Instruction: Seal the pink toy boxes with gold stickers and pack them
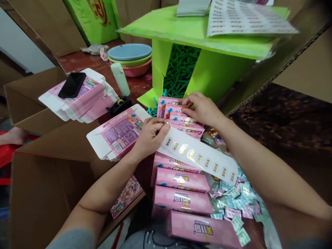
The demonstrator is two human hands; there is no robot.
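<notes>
My left hand (153, 134) pinches one end of a white strip of oval gold stickers (199, 158) between thumb and fingers. The strip slants down to the right across a row of pink boxes (183, 200) standing side by side. Farther along that row, my right hand (199, 108) has its fingers curled at the top of a pink box (172, 110). Whether a small sticker is under those fingertips is too hard to see. Left of my left hand lies a stack of flat pink cartons (121, 133).
Small wrapped packets (233, 202) are heaped right of the boxes. Behind, a green carton (218, 72) holds green sticks, with sticker sheets (249, 19) on top. At left are a black phone (72, 85) on cartons, a tape dispenser (119, 105), a bottle (120, 79) and stacked basins (129, 52).
</notes>
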